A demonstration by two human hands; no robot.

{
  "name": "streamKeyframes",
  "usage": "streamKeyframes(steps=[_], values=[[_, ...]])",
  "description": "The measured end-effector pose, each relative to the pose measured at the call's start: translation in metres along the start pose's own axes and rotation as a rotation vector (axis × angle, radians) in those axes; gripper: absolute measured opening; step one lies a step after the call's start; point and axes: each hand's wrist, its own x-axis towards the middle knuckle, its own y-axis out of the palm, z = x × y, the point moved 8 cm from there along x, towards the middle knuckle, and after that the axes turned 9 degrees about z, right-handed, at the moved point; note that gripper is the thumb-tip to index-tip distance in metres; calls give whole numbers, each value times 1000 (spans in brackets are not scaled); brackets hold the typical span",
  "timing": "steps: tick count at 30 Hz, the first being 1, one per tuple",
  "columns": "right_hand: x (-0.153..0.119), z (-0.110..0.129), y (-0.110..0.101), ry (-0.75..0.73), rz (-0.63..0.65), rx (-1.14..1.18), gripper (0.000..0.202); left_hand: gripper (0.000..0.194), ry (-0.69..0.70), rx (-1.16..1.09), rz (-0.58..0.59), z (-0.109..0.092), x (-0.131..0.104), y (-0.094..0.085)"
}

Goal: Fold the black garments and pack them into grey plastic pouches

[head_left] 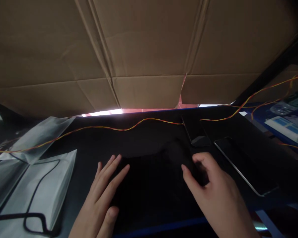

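Observation:
A black, soft-looking cloth (pixel 149 178) lies on the dark tabletop (pixel 139 135), its outline hard to make out in the dim light. At its left edge my left hand (pixel 104 195) rests with its fingers stretched out and apart, holding nothing. My right hand (pixel 216 188) is curled at the cloth's right side, a dark bunched part of it between thumb and forefinger. Just beyond the right hand is a dark phone-like slab (pixel 197 132), and to its right lies a larger black phone-like device (pixel 243 165) with a silver edge.
Translucent white plastic bags (pixel 47 185) lie at the left with a black cord (pixel 36 216) across them. A twisted red-yellow wire (pixel 121 129) runs along the back. Brown cardboard (pixel 144 43) stands behind the table. Blue-and-white packets (pixel 285 127) are at the far right.

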Motion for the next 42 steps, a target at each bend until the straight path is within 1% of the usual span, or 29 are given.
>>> streamKeyframes(steps=[1, 2, 3, 4, 6, 7, 9, 11, 13, 14, 15, 16, 18, 20, 21, 23, 24, 25, 27, 28, 30, 31, 34, 36, 37, 38, 41, 42], values=[[1, 10, -10, -42, -53, -49, 10, 58, 9, 1, 1, -1, 1, 0], [1, 22, -15, -90, -84, -83, 8, 58, 22, 3, 7, -2, 1, 1], [0, 34, -16, -148, -96, -98, 7, 58, 40, 7, 15, -2, 2, 2], [-1, 48, -12, -210, -86, -99, 6, 58, 51, 11, 27, -1, 2, 5], [-6, 73, 7, -322, -5, -73, 8, 59, 59, 23, 38, 4, 0, 12], [-10, 83, 20, -363, 62, -47, 9, 59, 66, 31, 33, 7, -2, 14], [-17, 94, 46, -413, 196, 39, 16, 62, 63, 27, 2, 13, -5, 17], [-24, 93, 65, -428, 289, 115, 27, 60, -12, -20, -41, 20, -8, 14], [-28, 85, 76, -428, 346, 121, 38, 52, -175, -90, -98, 28, -11, 5], [-29, 80, 80, -425, 371, 104, 41, 49, -251, -111, -130, 29, -12, 0], [-30, 77, 82, -424, 391, 86, 43, 47, -291, -113, -156, 25, -12, -5], [-30, 74, 83, -424, 405, 75, 43, 47, -294, -98, -168, 17, -9, -9], [-28, 75, 81, -435, 405, 83, 43, 52, -191, -31, -154, -7, 2, -12], [-25, 79, 72, -453, 355, 112, 44, 63, -56, 30, -93, -29, 16, -4], [-23, 80, 66, -465, 307, 125, 45, 68, -6, 55, -61, -35, 21, 3], [-20, 78, 57, -473, 211, 123, 46, 74, 34, 92, -5, -38, 28, 19], [-19, 75, 55, -471, 182, 105, 46, 75, 34, 103, 15, -36, 29, 26], [-19, 72, 58, -472, 183, 79, 45, 76, 35, 113, 32, -33, 28, 33], [-22, 64, 72, -493, 260, 23, 48, 76, 54, 138, 37, -28, 24, 43], [-24, 60, 80, -508, 306, -2, 54, 76, 75, 156, 33, -27, 21, 45], [-29, 55, 93, -530, 371, -43, 68, 76, 106, 205, 36, -27, 17, 47], [-30, 52, 97, -528, 395, -64, 71, 76, 114, 230, 44, -27, 16, 47], [-29, 49, 99, -519, 478, -98, 63, 80, 140, 282, 111, -29, 18, 41], [-25, 49, 93, -506, 498, -61, 56, 84, 156, 271, 133, -33, 22, 32], [-22, 49, 87, -478, 465, -20, 54, 86, 153, 249, 132, -37, 24, 27], [-18, 47, 79, -439, 404, 34, 52, 88, 141, 220, 127, -40, 27, 22], [-11, 42, 56, -315, 168, 201, 51, 88, 75, 145, 89, -50, 37, 10], [-11, 43, 53, -302, 124, 237, 51, 87, 58, 133, 73, -52, 40, 8]])
